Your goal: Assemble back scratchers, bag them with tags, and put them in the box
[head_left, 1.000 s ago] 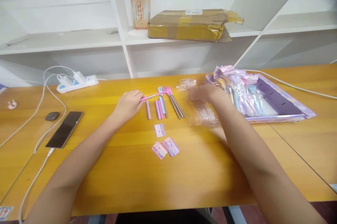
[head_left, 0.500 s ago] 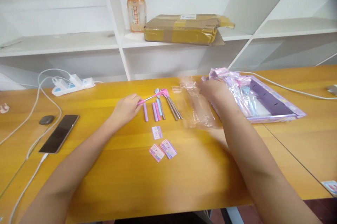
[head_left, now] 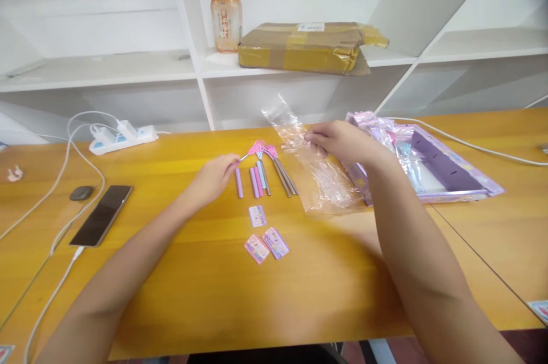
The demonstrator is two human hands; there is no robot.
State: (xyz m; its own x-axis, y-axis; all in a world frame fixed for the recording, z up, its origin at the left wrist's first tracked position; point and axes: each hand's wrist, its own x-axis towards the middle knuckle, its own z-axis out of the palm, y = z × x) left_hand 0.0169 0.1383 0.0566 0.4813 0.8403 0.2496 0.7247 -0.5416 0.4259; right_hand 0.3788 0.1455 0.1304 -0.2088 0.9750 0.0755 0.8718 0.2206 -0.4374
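My left hand [head_left: 213, 177] pinches the handle end of a thin pink back-scratcher [head_left: 253, 150], its claw head raised near the other scratchers [head_left: 274, 169] laid in a row on the wooden table [head_left: 214, 278]. Pink and purple sticks [head_left: 255, 180] lie beside them. My right hand [head_left: 338, 140] holds up a clear plastic bag [head_left: 319, 173], whose top edge lifts off the table. Three small patterned cards [head_left: 266, 237] lie in front of the row.
A purple gift box [head_left: 436, 170] with crinkled wrapping sits right of the bag. A phone [head_left: 101, 214], a small black case [head_left: 81, 192], a power strip [head_left: 117, 136] and white cables lie at the left. A bottle [head_left: 226, 13] and a taped parcel [head_left: 303, 47] stand on the shelf.
My right hand moved left from the gift box and lifted the clear bag off the table. My left hand tilted the pink scratcher's head up slightly.
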